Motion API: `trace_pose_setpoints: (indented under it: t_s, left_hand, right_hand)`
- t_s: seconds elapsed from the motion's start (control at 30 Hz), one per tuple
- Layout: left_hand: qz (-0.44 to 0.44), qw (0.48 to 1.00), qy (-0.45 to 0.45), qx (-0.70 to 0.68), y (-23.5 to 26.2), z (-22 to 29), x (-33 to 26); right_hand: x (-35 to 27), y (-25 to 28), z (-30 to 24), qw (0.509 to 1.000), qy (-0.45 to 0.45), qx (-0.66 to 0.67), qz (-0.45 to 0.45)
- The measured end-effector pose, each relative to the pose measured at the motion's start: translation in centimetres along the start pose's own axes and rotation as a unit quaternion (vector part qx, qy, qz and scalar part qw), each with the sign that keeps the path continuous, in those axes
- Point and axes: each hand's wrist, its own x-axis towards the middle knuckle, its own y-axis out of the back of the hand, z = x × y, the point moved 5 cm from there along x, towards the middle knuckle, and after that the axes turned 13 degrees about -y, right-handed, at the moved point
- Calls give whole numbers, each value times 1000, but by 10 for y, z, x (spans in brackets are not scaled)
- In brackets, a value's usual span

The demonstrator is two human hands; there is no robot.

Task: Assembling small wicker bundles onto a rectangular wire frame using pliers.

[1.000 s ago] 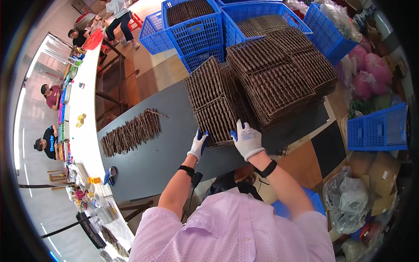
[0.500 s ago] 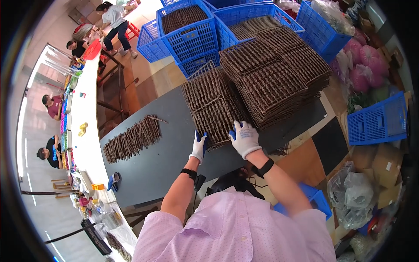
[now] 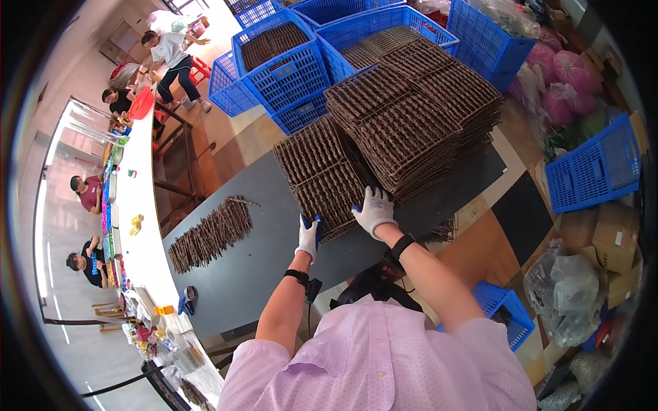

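A low stack of brown twig-like lattice panels (image 3: 317, 168) lies on the dark grey table (image 3: 267, 253). My left hand (image 3: 308, 236), in a white glove with blue fingers, grips its near left corner. At the near right corner my right hand (image 3: 375, 209), gloved the same way, holds the edge with its thumb on top; the undersides of both hands are hidden. Right beside it, touching or nearly so, rises a taller stack of the same panels (image 3: 418, 113). A row of loose brown twig strands (image 3: 211, 235) lies to the left on the table.
Blue crates (image 3: 288, 72) stand beyond the table, some holding more panels. Another blue crate (image 3: 595, 166) and cardboard boxes (image 3: 617, 236) are at the right. A long white bench (image 3: 137, 185) runs along the left, with several people by it. Blue-handled scissors or a similar tool (image 3: 186, 300) rests at the table's left edge.
The top panel of the low stack, its far end raised earlier, now lies flat on it. Both hands stay at the near corners. The whole view has shifted slightly.
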Motion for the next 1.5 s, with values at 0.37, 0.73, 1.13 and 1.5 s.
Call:
trace_pose_setpoints:
  t_s: [0.37, 0.73, 1.13, 1.5]
  left_hand:
    - [-3, 1000, 16, 7, 11, -16, 10]
    - [-6, 997, 46, -60, 13, -14, 1]
    - [40, 993, 52, -96, 1, -3, -5]
    - [39, 992, 62, -103, 18, -13, 4]
  right_hand:
    - [-21, 18, -6, 974, 114, 123, 150]
    - [-5, 53, -27, 992, 56, 104, -45]
    - [-3, 44, -35, 995, 83, -25, 52]
    - [-15, 36, -69, 968, 201, -78, 131]
